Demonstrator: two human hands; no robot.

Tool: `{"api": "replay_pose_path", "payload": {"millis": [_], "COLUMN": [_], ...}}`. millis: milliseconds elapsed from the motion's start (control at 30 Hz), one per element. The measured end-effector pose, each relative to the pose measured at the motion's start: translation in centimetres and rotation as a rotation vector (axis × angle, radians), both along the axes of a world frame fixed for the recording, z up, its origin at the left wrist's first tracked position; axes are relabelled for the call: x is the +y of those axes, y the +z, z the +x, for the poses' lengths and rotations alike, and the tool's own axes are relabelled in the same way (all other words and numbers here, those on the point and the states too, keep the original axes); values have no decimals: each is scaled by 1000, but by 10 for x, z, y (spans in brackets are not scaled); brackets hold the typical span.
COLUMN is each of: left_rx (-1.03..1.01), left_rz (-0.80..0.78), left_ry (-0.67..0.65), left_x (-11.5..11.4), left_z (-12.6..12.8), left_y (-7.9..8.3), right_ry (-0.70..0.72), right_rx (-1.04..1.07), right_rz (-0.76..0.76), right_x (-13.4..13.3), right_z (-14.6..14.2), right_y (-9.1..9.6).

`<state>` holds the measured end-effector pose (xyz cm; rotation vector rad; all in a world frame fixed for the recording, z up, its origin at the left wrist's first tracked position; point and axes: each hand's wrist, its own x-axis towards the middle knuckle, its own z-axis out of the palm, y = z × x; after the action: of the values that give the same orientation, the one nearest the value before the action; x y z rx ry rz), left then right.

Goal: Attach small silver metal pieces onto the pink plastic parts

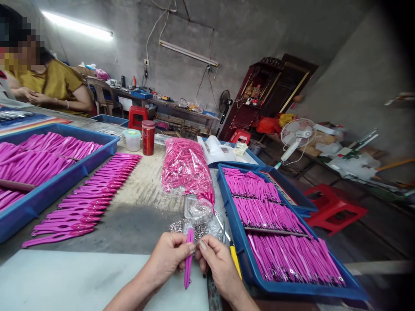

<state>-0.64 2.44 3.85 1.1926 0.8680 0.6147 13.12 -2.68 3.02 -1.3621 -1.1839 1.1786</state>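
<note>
My left hand (pixel 171 254) grips a narrow magenta plastic piece (pixel 189 259) with two long parallel arms, held upright between thumb and fingers. A small metal bit shows at its lower end. Close on the right, my right hand (pixel 216 263) has thumb and forefinger pinched together beside the piece; whatever is between them is too small to make out. Just beyond both hands lie heaps of small metal parts (pixel 197 224), partly in clear plastic bags. Left of them, a row of similar magenta pieces (pixel 87 203) lies fanned along the table.
A blue tray (pixel 223 190) of magenta pieces stands right, another blue tray (pixel 106 149) left. A bag of pink pieces (pixel 186 166), a red tumbler (pixel 148 137) and a lidded tub (pixel 132 140) stand behind. Yellow-handled tool (pixel 235 261) lies near my right hand. Another person (pixel 61 88) sits far left.
</note>
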Motion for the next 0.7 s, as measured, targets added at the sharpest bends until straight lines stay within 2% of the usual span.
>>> {"api": "replay_pose_path", "payload": {"millis": [133, 333, 567, 700], "left_rx": [38, 181, 235, 207], "left_rz": [43, 313, 319, 298], "left_ry": [-80, -274, -418, -388], "left_x": [-3, -9, -13, -12], "left_z": [0, -7, -12, -9], "left_y": [2, -1, 10, -6], "right_ry": [45, 162, 289, 205], "right_rx": [-41, -251, -385, -419], "right_rz": [14, 51, 51, 94], "right_x": [-2, -7, -9, -9], "right_z": [1, 6, 8, 5], "right_y": [3, 8, 12, 7]}}
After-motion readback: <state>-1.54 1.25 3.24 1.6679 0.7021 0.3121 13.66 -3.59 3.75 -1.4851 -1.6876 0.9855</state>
